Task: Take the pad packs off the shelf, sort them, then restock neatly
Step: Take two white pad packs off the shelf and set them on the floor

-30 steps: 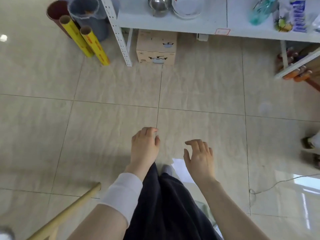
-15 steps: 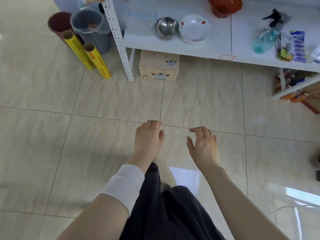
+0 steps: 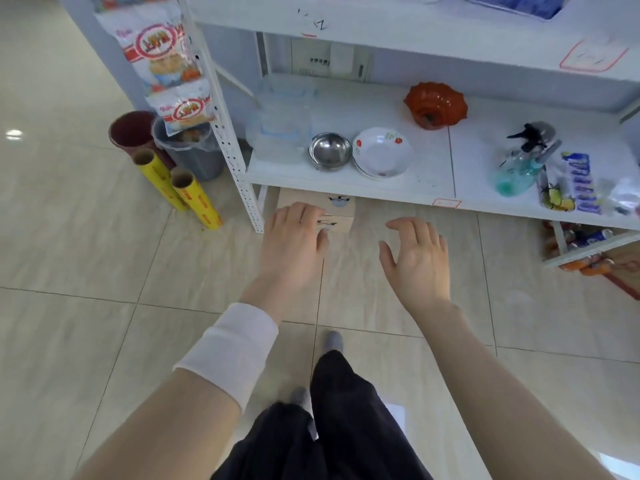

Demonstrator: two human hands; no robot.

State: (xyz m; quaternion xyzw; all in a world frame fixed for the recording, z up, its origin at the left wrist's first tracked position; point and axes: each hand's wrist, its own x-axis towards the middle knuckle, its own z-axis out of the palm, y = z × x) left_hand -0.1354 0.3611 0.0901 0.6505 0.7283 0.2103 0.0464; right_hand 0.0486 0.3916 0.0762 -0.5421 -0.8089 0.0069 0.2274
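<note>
Moved: both hands have come forward towards the shelf over the last second; more of the shelf is in sight, an upper board included
Left hand (image 3: 294,247): palm down, fingers loosely together and a little bent, holding nothing; a white cuff (image 3: 230,348) wraps the forearm
Right hand (image 3: 419,265): fingers spread wide and relaxed, thumb out to the side, holding nothing; level with the left hand and apart from it
Cardboard box (image 3: 341,221): on the floor (image 3: 86,271) under the low board; the left fingertips cross its front in view; whether they touch it I cannot tell
Shelf (image 3: 426,174): white boards on a perforated upright, just beyond both hands
On the low board: clear tubs (image 3: 277,133) at the left; steel bowl (image 3: 330,151) touching a white flowered dish (image 3: 381,152); orange bowl (image 3: 434,105) further back; spray bottle (image 3: 519,168) lying tilted to the right
Blue-and-white packs (image 3: 580,183): at the right end of the low board, well apart from both hands; too blurred to say if these are the pad packs
Left of the shelf: yellow rolls (image 3: 194,199) leaning beside a grey bin (image 3: 197,161); snack bags (image 3: 159,46) hanging above
</note>
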